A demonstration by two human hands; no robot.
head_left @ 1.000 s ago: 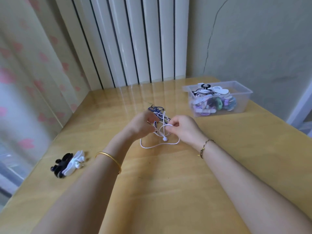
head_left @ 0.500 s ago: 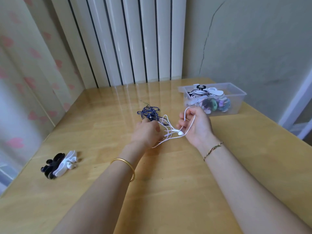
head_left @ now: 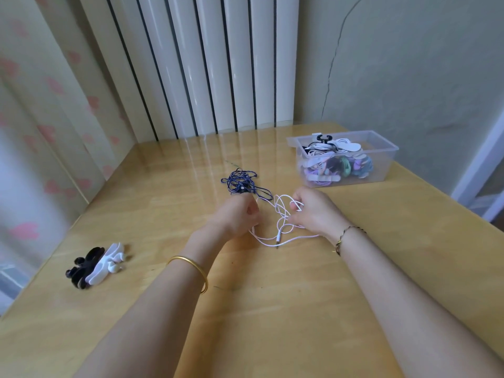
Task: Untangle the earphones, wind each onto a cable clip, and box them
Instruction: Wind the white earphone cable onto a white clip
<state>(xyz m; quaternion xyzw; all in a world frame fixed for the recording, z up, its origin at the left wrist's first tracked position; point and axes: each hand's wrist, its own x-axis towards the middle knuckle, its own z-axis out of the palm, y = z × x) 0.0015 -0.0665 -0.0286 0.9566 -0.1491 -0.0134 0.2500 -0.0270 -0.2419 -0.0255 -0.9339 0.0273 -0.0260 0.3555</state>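
A pale wooden table point(head_left: 272, 309) fills a corner of the room, with a white ribbed radiator point(head_left: 218, 64) behind it. A curtain point(head_left: 41, 105) printed with pink hearts hangs on one side, and a wall with a long crack point(head_left: 331, 64) stands on the other. A clear plastic box point(head_left: 381, 148) sits on the table below the crack. It holds a heap of wound earphones point(head_left: 335, 165) on clips, white, black, purple and green.

Left of the box and a little nearer the person, a dark blue earphone cable point(head_left: 241, 184) lies in a loose tangle on the wood. The white earphones point(head_left: 283, 222) are nearer the person than the box and just to its left, held between the two hands. Several loops stand up, and the rest trails on the table. The plug point(head_left: 277, 239) lies at the near end of that trail.

The right hand point(head_left: 313, 211) is the hand closer to the box. Its fingers are curled, with white loops passing round them and pinched there. The left hand point(head_left: 234, 214), farther from the box, is balled into a fist. The white cable comes out from under its lower edge, so it appears to grip that end. Its knuckles sit right at the near edge of the blue tangle.

Far to the left of the box, by the table's opposite edge, black cable clips point(head_left: 81, 264) and white cable clips point(head_left: 105, 261) lie together. A gold bangle point(head_left: 191, 271) circles the left wrist and a thin bracelet point(head_left: 345, 236) the right.
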